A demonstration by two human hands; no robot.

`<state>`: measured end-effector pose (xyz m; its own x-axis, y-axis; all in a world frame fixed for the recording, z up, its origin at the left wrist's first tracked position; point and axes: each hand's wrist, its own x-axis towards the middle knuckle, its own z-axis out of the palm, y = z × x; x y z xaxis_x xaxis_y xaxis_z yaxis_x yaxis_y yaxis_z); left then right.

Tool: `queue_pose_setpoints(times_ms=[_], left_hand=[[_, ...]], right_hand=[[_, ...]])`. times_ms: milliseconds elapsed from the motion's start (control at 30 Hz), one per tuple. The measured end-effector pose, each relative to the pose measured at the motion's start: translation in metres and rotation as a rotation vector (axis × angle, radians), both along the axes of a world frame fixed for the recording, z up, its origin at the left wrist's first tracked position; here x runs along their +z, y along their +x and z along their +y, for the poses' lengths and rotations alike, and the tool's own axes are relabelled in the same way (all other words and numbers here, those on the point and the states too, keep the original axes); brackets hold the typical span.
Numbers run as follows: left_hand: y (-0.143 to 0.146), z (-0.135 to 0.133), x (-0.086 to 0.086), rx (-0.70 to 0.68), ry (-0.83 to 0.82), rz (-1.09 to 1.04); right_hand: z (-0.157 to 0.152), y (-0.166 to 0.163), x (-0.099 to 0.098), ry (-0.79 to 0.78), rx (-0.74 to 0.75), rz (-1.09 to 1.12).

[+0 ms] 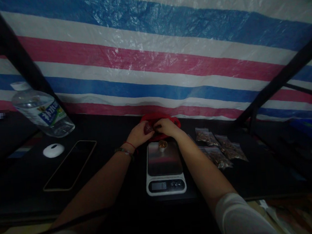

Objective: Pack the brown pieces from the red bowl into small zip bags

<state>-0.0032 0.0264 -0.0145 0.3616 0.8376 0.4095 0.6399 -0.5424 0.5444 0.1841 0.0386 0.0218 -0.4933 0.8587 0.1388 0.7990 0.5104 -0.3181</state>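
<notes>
My left hand (139, 134) is closed on a small clear plastic bag (148, 128) with dark contents, held over a red basket (158, 116) at the back of the table. Beside it, my right hand (167, 126) reaches over the same basket with its fingers curled together; whatever they pinch is too dark to see. Between my forearms lies a white kitchen scale (164, 167) with a metal plate and a small display. On the plate's far edge stands a small cup (162, 144) with brown bits in it.
Several filled zip bags (216, 155) lie right of my right forearm. To the left are a phone (71, 166), a white earbud case or mouse (53, 150) and a large plastic bottle (45, 112). Black frame bars (250, 112) and a striped tarp (151, 59) stand behind.
</notes>
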Motion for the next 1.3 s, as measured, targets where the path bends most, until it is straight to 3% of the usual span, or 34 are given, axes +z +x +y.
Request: queue_pose_setpoints(times_ms=[200, 367, 600, 900, 1100, 1300], left_hand=[[0.000, -0.002, -0.001, 0.001, -0.011, 0.013], [0.001, 0.001, -0.003, 0.013, -0.039, -0.020], [0.001, 0.003, -0.004, 0.005, -0.082, -0.047], [-0.002, -0.003, -0.001, 0.008, -0.100, -0.073], [-0.002, -0.002, -0.001, 0.014, -0.101, -0.072], [-0.001, 0.001, -0.005, 0.012, -0.087, -0.074]], right_hand=[[-0.015, 0.016, 0.013, -0.020, -0.115, 0.128], [-0.067, 0.034, 0.028, -0.105, -0.197, 0.180], [-0.128, 0.027, 0.007, -0.210, -0.363, 0.199], [-0.140, 0.010, 0.005, -0.116, -0.412, 0.160], [-0.141, 0.020, -0.003, -0.154, -0.418, 0.319], [-0.142, 0.025, -0.011, -0.245, -0.404, 0.661]])
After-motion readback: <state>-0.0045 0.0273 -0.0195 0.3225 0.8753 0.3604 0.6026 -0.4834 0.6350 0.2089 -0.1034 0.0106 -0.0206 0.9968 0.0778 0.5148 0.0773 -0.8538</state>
